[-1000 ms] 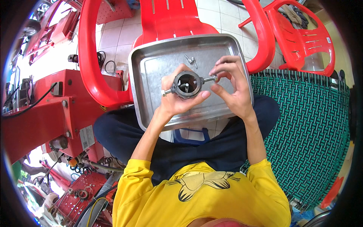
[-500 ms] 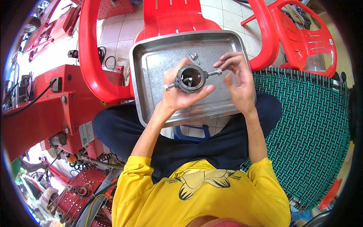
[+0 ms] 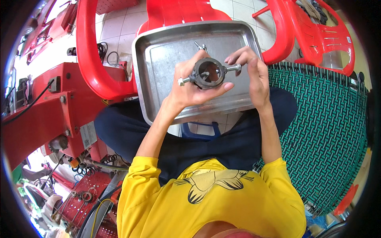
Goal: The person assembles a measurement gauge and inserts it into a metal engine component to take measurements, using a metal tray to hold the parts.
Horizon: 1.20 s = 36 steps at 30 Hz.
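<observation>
A dark metal ring-shaped collar (image 3: 197, 76) is in my left hand (image 3: 185, 89), which wraps round it from the left with the thumb along its near side. Its round opening faces up, and a small bolt end shows inside. One bolt (image 3: 183, 81) sticks out of its left side. Another bolt (image 3: 234, 68) sticks out to the right. My right hand (image 3: 258, 79) has its fingers curled closely round the head of that right bolt. Just beyond the collar, partly hidden by my left hand, loose bolts (image 3: 201, 47) lie on a metal tray (image 3: 156, 101).
The tray rests between my knees and a red plastic chair (image 3: 178, 11). Red machinery (image 3: 39, 103) stands on the left. A green woven seat (image 3: 317, 139) is close on my right, with another red chair (image 3: 329, 39) behind it.
My right hand has closed in from beside the right bolt to its head. The collar has shifted slightly right and tilted in my left hand. The whole view has moved a little.
</observation>
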Available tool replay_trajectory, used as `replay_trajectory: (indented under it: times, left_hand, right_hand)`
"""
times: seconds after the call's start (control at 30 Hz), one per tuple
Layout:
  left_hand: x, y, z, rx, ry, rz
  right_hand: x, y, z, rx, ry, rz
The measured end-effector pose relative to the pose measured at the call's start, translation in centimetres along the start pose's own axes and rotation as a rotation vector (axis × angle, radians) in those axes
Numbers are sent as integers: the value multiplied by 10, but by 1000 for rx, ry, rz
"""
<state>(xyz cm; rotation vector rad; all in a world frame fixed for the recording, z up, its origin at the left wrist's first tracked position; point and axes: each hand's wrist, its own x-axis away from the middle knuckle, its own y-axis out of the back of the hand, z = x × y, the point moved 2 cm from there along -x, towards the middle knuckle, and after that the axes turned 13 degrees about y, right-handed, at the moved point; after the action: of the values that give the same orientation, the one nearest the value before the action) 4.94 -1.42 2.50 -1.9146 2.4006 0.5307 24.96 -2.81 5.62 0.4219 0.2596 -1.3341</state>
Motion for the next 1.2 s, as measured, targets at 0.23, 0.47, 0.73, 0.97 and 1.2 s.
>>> replay_trajectory:
  times: [0.23,0.47,0.73,0.97,1.2]
  left_hand:
    - [-1,2,4,55,-35,-40]
    - [2,-1,9,-5,-61,-16]
    - [8,15,-5,123,218,140]
    - [36,14,-39,-80,253,150]
    - [46,3,-43,-29,115,79]
  right_hand:
    - [2,-10,-2,-27,109,-55]
    - [2,0,-3,147,81,30]
    - [1,0,7,120,195,112]
    - [21,-1,38,323,27,235]
    - [39,-7,49,262,9,130]
